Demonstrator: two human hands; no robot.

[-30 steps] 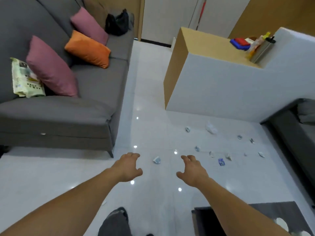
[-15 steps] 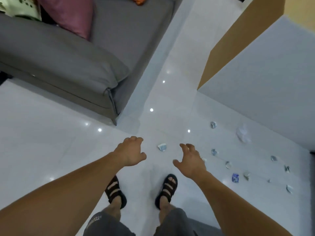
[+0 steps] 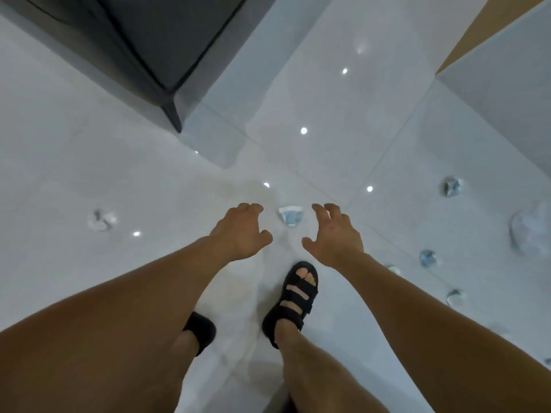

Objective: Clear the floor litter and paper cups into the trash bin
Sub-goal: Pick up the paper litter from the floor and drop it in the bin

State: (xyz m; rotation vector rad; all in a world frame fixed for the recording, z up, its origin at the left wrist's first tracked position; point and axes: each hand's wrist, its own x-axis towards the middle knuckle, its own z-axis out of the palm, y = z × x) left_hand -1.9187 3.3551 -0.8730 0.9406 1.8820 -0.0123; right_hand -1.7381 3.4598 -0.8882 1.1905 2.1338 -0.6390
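Left hand and right hand, grips wide, empty, flank a crumpled scrap (sofa corner beyond).

- There were two hands: a left hand and a right hand.
- Two black sandals showed, one on each foot.
- Five small crumpled scraps showed plainly; fainter specks at the right were too blurred to count.
- One larger white wad.
- One grey sofa.
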